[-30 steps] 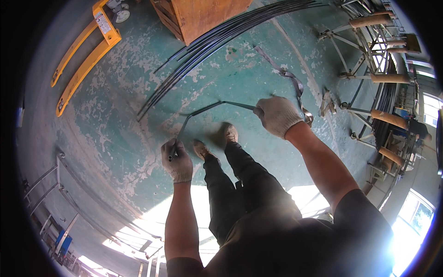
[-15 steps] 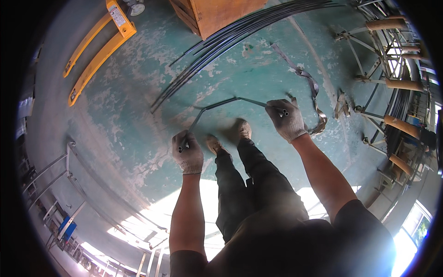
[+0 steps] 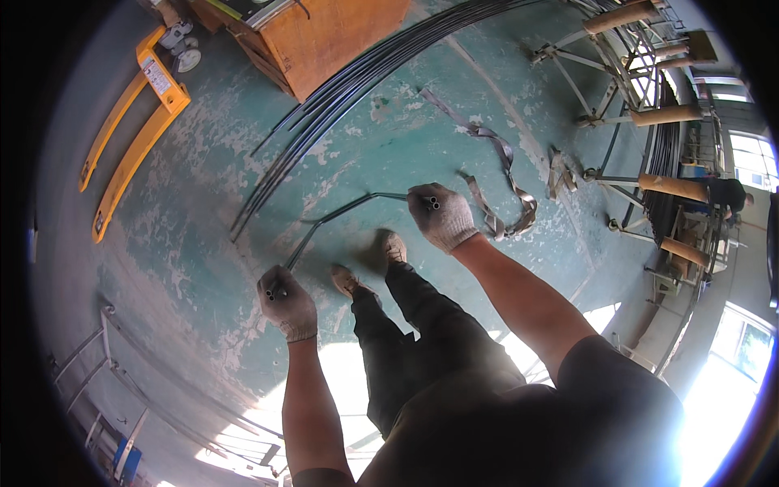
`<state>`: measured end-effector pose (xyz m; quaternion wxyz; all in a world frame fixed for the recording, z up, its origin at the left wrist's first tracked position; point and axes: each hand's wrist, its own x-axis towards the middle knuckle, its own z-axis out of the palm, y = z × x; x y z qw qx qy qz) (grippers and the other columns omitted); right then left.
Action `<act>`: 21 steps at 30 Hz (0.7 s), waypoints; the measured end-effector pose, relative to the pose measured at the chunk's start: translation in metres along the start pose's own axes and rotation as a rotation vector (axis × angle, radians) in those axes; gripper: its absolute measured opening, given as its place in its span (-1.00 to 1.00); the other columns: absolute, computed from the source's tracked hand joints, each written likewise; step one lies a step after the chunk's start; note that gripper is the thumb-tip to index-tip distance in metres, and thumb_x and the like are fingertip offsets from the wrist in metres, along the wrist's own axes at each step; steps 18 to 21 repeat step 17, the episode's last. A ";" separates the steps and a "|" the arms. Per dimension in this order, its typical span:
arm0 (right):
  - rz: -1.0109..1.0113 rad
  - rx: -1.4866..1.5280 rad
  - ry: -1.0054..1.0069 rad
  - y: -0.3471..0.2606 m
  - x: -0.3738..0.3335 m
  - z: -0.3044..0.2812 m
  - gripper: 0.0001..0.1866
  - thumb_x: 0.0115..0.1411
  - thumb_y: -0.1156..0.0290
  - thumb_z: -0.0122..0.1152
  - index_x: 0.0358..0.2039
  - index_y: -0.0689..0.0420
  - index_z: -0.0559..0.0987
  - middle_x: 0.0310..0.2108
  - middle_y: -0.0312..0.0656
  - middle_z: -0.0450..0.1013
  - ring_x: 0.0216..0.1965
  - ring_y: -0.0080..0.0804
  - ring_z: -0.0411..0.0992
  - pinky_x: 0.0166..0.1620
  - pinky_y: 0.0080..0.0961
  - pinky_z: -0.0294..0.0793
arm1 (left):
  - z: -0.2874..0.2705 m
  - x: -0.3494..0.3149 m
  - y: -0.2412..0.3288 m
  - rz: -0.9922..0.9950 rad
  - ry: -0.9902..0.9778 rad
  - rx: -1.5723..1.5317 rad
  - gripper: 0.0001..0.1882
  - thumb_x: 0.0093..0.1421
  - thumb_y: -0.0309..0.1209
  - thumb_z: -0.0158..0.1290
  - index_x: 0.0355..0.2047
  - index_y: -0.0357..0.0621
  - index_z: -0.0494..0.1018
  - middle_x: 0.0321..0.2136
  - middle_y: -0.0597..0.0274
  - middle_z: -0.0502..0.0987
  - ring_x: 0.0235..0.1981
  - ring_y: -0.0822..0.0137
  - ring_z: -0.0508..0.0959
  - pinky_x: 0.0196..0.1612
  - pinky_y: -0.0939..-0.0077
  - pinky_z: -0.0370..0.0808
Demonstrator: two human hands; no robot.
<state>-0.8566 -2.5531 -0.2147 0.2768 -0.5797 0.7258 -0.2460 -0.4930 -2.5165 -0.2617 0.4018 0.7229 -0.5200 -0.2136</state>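
Note:
My left hand (image 3: pixel 286 304), in a grey-white knit glove, is closed around one end of a pair of thin bent metal tubes (image 3: pixel 334 214). The right hand (image 3: pixel 441 215), gloved the same way, grips the other end, higher and to the right. Between them the dark tubes run in a shallow arch with angled bends, held above the floor in front of my shoes. Small round open tube ends show at both fists. My fingers wrap the tubes, so the gripped parts are hidden.
Long dark rods (image 3: pixel 324 105) lie across the green, worn floor beside a wooden crate (image 3: pixel 324 45). Yellow pallet-jack forks (image 3: pixel 138 150) are at far left. A grey strap (image 3: pixel 505 154) lies right. Racks with padded arms (image 3: pixel 669 114) and a person (image 3: pixel 726 195) are far right.
The view has turned, so the floor items sit lower and further left. Both hands also appear further left, still gripping the tubes. More of the crate's top and the person at right now show.

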 end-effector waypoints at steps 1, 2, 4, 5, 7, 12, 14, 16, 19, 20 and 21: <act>-0.036 -0.019 -0.003 0.000 0.000 0.001 -0.80 0.46 0.25 0.35 -0.07 0.04 0.82 -0.06 -0.01 0.77 -0.08 0.17 0.75 0.00 0.02 0.77 | -0.001 -0.001 0.001 -0.024 0.000 -0.001 -0.91 0.60 -0.49 0.24 0.00 -0.24 0.68 -0.14 0.12 0.73 -0.15 0.26 0.72 -0.06 0.32 0.66; 0.002 -0.015 -0.002 -0.001 0.000 0.002 -0.80 0.46 0.25 0.36 -0.07 0.03 0.82 -0.06 -0.01 0.77 -0.09 0.17 0.75 0.00 0.01 0.77 | -0.001 -0.001 0.001 -0.037 0.014 -0.018 -0.91 0.61 -0.49 0.23 0.00 -0.24 0.68 -0.13 0.11 0.73 -0.14 0.25 0.72 -0.05 0.30 0.66; 0.046 -0.003 0.011 -0.001 0.000 0.003 -0.79 0.44 0.24 0.36 -0.07 0.02 0.83 -0.05 -0.02 0.77 -0.09 0.16 0.75 0.00 0.00 0.77 | 0.000 0.002 0.000 -0.036 0.000 -0.015 -0.90 0.61 -0.48 0.23 0.02 -0.24 0.67 -0.13 0.11 0.73 -0.13 0.24 0.73 -0.04 0.30 0.67; 0.006 -0.014 0.016 -0.001 0.000 0.003 -0.79 0.46 0.25 0.38 -0.05 0.05 0.83 -0.07 0.00 0.77 -0.10 0.13 0.76 -0.01 -0.04 0.77 | 0.000 0.003 -0.001 -0.059 0.002 -0.037 -0.89 0.61 -0.47 0.24 0.02 -0.25 0.67 -0.13 0.11 0.73 -0.12 0.24 0.73 -0.03 0.30 0.67; -0.058 -0.029 0.028 0.002 0.000 0.002 -0.77 0.49 0.26 0.41 -0.01 0.10 0.85 -0.09 0.05 0.79 -0.12 0.09 0.79 -0.05 -0.13 0.78 | -0.002 0.004 -0.002 -0.022 -0.011 0.012 -0.88 0.61 -0.47 0.24 0.02 -0.26 0.67 -0.13 0.10 0.73 -0.12 0.24 0.74 -0.03 0.30 0.67; -0.035 -0.003 0.059 0.005 0.000 0.007 -0.80 0.48 0.30 0.42 -0.02 0.08 0.84 -0.10 0.04 0.78 -0.13 0.10 0.79 -0.06 -0.11 0.78 | -0.001 0.005 0.000 -0.028 -0.025 0.019 -0.87 0.62 -0.45 0.23 0.02 -0.27 0.66 -0.12 0.08 0.74 -0.11 0.22 0.74 0.00 0.31 0.67; -0.055 -0.015 0.063 0.006 0.001 0.007 -0.81 0.47 0.31 0.43 -0.02 0.08 0.84 -0.10 0.04 0.78 -0.13 0.11 0.78 -0.06 -0.10 0.78 | -0.002 0.004 0.001 -0.056 -0.024 0.001 -0.87 0.62 -0.45 0.23 0.02 -0.27 0.66 -0.11 0.07 0.74 -0.10 0.22 0.75 0.01 0.31 0.67; -0.065 -0.016 0.057 0.007 0.000 0.006 -0.81 0.46 0.32 0.44 -0.02 0.09 0.84 -0.10 0.04 0.78 -0.12 0.12 0.78 -0.06 -0.09 0.78 | -0.003 0.004 0.001 -0.051 -0.039 0.029 -0.85 0.62 -0.44 0.23 0.04 -0.28 0.66 -0.09 0.04 0.74 -0.08 0.21 0.75 0.03 0.30 0.68; -0.065 0.000 0.058 0.008 0.001 0.006 -0.79 0.44 0.32 0.47 -0.02 0.11 0.83 -0.10 0.03 0.78 -0.12 0.10 0.79 -0.06 -0.08 0.78 | -0.003 0.004 0.000 -0.054 -0.034 0.020 -0.84 0.63 -0.43 0.23 0.05 -0.28 0.65 -0.08 0.03 0.74 -0.07 0.21 0.75 0.03 0.30 0.68; -0.065 0.000 0.058 0.008 0.001 0.006 -0.79 0.44 0.32 0.47 -0.02 0.11 0.83 -0.10 0.03 0.78 -0.12 0.10 0.79 -0.06 -0.08 0.78 | -0.003 0.004 0.000 -0.054 -0.034 0.020 -0.84 0.63 -0.43 0.23 0.05 -0.28 0.65 -0.08 0.03 0.74 -0.07 0.21 0.75 0.03 0.30 0.68; -0.065 0.000 0.058 0.008 0.001 0.006 -0.79 0.44 0.32 0.47 -0.02 0.11 0.83 -0.10 0.03 0.78 -0.12 0.10 0.79 -0.06 -0.08 0.78 | -0.003 0.004 0.000 -0.054 -0.034 0.020 -0.84 0.63 -0.43 0.23 0.05 -0.28 0.65 -0.08 0.03 0.74 -0.07 0.21 0.75 0.03 0.30 0.68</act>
